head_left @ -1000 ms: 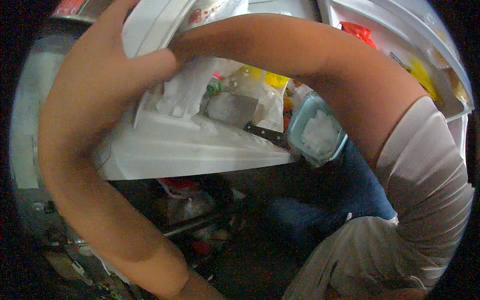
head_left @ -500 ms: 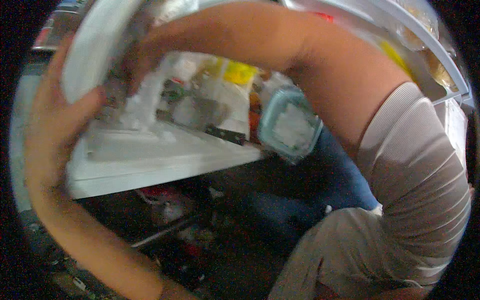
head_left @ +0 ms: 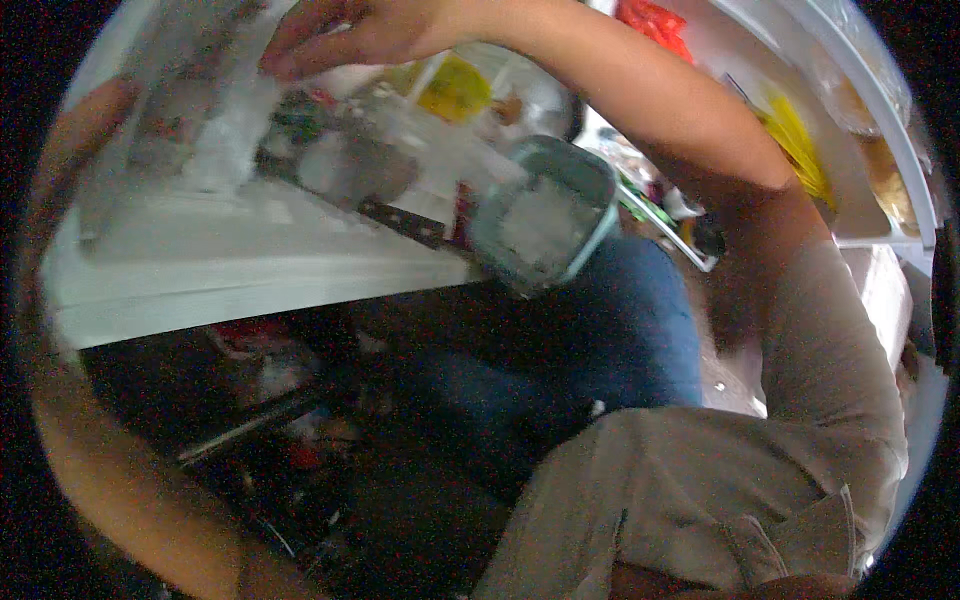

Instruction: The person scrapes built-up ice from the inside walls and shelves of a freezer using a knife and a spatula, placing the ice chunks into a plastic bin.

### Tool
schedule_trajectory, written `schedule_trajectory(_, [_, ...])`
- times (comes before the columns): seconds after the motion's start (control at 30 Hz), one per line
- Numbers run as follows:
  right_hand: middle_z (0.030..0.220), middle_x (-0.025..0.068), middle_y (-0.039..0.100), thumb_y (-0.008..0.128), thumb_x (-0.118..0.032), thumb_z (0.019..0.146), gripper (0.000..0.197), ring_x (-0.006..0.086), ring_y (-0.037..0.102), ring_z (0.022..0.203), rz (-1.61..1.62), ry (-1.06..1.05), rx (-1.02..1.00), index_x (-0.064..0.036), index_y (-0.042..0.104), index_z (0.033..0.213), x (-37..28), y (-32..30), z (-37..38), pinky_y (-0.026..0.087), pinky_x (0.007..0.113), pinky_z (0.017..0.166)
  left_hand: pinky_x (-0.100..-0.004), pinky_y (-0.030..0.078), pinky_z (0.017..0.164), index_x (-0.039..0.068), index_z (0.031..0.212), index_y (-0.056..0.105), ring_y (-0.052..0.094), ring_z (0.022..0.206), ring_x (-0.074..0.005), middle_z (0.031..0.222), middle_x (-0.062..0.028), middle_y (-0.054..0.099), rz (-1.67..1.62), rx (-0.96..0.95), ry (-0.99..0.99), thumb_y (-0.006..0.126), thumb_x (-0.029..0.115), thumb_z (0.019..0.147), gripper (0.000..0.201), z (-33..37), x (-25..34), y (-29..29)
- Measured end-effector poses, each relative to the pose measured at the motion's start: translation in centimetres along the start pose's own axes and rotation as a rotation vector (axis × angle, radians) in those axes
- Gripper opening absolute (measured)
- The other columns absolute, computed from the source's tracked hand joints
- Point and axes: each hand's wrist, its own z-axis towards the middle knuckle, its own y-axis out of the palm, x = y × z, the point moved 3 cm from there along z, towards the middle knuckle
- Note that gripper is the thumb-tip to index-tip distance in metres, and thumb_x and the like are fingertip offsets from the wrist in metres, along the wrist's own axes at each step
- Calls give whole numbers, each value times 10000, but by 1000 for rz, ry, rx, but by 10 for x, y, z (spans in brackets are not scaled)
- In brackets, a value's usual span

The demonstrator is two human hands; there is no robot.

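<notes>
Plastic bag (head_left: 215, 130), clear and crumpled, sits on the white shelf (head_left: 250, 270) at far left. I see my right hand (head_left: 365, 30) pinching its top, fingers clenched on the film; I'd lift slowly. My left hand (head_left: 85, 140) is blurred, grip unclear. Rightward, a teal-rimmed tub (head_left: 545, 220) holds something white.

A white shelf (head_left: 250, 270) carries a knife (head_left: 360, 190) and, seemingly, a teal-rimmed tub (head_left: 545, 215).
</notes>
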Motion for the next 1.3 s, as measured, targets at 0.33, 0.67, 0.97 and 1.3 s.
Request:
schedule_trajectory(0.33, [1122,247,646,486,-376,952,455,368,618,1008,-97,181,-488,5,637,1148,28,104,114,461,472,935,-342,370,1081,21,1499,341,505,1266,-233,1389,-149,524,-144,58,-14,706,102,776,814,-4,-3,16])
schedule_trajectory(0.67, [1026,227,652,521,-348,938,406,326,599,966,-83,-44,-466,33,645,1000,71,157,147,455,450,873,-335,387,1066,26,1484,372,536,1226,-224,1345,-137,564,-103,82,37,711,102,771,794,7,2,22])
schedule_trajectory(0.97, [1376,197,533,713,-406,784,714,327,484,1264,226,49,-728,-3,522,1341,28,104,114,380,438,1052,-337,398,1058,31,1463,407,552,1211,-230,1321,-152,584,228,134,67,723,140,764,775,6,3,13])
schedule_trajectory(1.3, [1284,152,598,750,-381,803,603,302,581,1157,-78,-254,-561,-59,564,1278,25,87,70,451,415,977,-338,403,1055,16,1456,408,555,1208,-235,1320,-145,586,-75,88,58,701,115,790,734,15,-4,26])
